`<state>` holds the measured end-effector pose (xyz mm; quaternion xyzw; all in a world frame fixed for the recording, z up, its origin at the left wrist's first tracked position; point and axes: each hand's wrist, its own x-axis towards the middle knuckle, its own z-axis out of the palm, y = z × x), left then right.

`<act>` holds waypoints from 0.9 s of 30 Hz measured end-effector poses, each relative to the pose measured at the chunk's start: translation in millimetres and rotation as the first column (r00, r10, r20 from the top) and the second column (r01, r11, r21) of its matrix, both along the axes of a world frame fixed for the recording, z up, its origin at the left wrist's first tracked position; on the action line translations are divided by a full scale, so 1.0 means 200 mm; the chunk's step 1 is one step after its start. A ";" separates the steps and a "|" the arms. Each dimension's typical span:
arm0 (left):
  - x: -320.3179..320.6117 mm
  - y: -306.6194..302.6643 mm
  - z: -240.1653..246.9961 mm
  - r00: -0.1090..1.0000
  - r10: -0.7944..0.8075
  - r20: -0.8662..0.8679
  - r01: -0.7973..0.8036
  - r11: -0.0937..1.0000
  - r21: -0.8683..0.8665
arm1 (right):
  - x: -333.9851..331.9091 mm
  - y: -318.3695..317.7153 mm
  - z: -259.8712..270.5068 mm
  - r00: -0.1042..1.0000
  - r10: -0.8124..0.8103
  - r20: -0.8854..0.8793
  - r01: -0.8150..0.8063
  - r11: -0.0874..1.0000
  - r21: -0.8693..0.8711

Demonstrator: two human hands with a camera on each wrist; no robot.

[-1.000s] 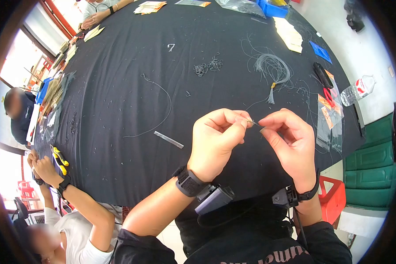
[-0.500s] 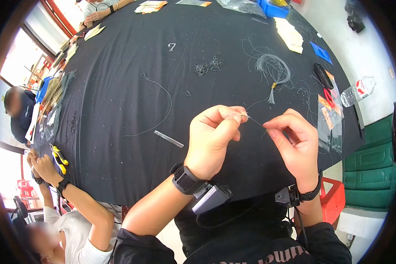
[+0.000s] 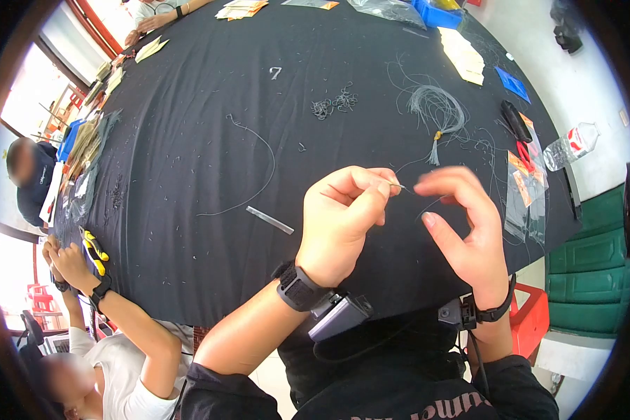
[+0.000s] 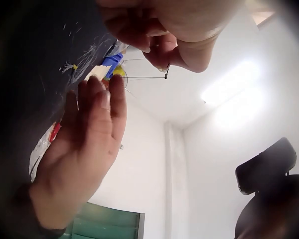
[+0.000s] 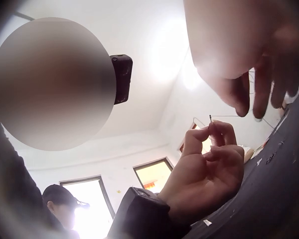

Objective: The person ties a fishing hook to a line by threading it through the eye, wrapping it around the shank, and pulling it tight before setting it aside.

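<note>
Between thumb and forefinger, my left hand (image 3: 339,220) pinches a small dark fishing hook (image 4: 167,73), its shank end poking out past the fingertips. Thin fishing line (image 4: 144,77) runs from the hook toward my right hand (image 3: 472,227). That hand is just to the right, thumb and fingers spread apart, the fingers blurred. In the right wrist view the line passes by its fingertips. The hook's bend is hidden in the left fingers. Beyond the hands lie a tied bundle of grey line (image 3: 437,115) and a pile of dark hooks (image 3: 322,109).
On the black cloth (image 3: 189,140) lie a clear strip (image 3: 269,220), a curved length of line (image 3: 272,157) and a single hook (image 3: 302,147). Red-handled scissors (image 3: 524,155), plastic packets (image 3: 525,210) and a water bottle (image 3: 571,145) are at the right. Another person's hands (image 3: 73,269) work at the left.
My right hand drew away from the left with the line pinched, then its thumb and fingers spread apart and swung up. The left hand shifted slightly and keeps its pinch.
</note>
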<state>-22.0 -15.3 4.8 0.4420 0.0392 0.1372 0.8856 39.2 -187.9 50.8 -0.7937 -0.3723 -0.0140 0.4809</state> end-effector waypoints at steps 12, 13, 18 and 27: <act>-0.02 -0.04 0.02 0.999 0.026 0.034 -0.028 0.998 0.061 | 0.01 0.09 -0.02 0.993 -0.033 0.113 0.016 0.988 0.154; -0.02 -0.03 0.03 0.999 0.023 0.035 -0.024 0.999 0.040 | 0.01 0.09 -0.02 0.992 -0.037 0.118 0.019 0.988 0.152; -0.02 -0.04 0.03 0.999 0.032 0.041 -0.035 0.997 0.067 | 0.00 0.09 -0.02 0.989 -0.048 0.140 0.027 0.989 0.147; -0.02 -0.04 0.03 0.998 0.049 0.037 -0.054 0.989 0.135 | -0.01 0.09 -0.01 0.992 -0.035 0.121 0.015 0.986 0.168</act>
